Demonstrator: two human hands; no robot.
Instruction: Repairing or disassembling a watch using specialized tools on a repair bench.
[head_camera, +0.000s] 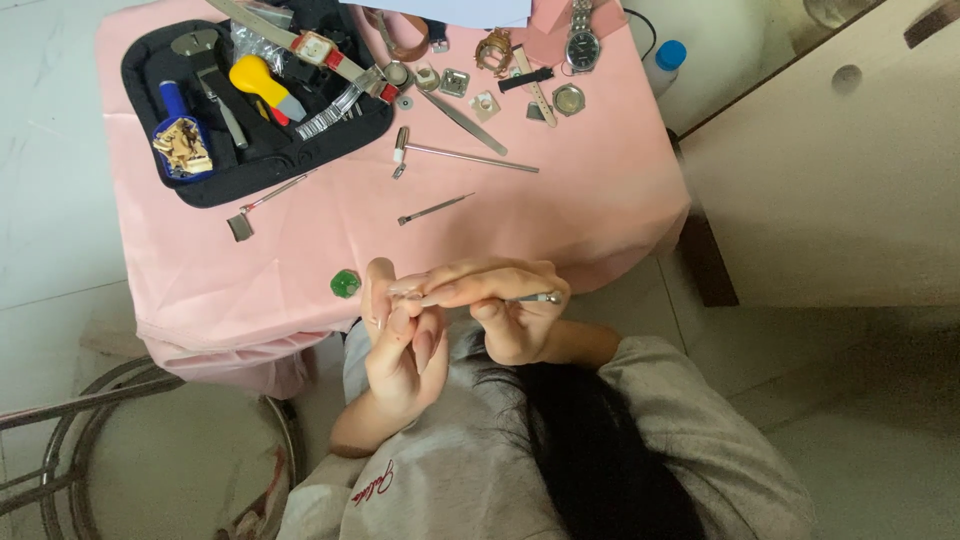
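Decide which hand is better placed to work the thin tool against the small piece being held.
Right. The right hand already pinches the thin metal tool, its tip pointing toward the left hand, which is busy holding the small piece, too small to identify, above the pink cloth edge.

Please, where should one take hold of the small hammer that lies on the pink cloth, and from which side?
Probably grip the small hammer at the middle of its thin metal handle, coming from above with fingers on both long sides. The handle lies flat on the pink cloth, with bare cloth on both sides of it. Its head end lies near the black tool case.
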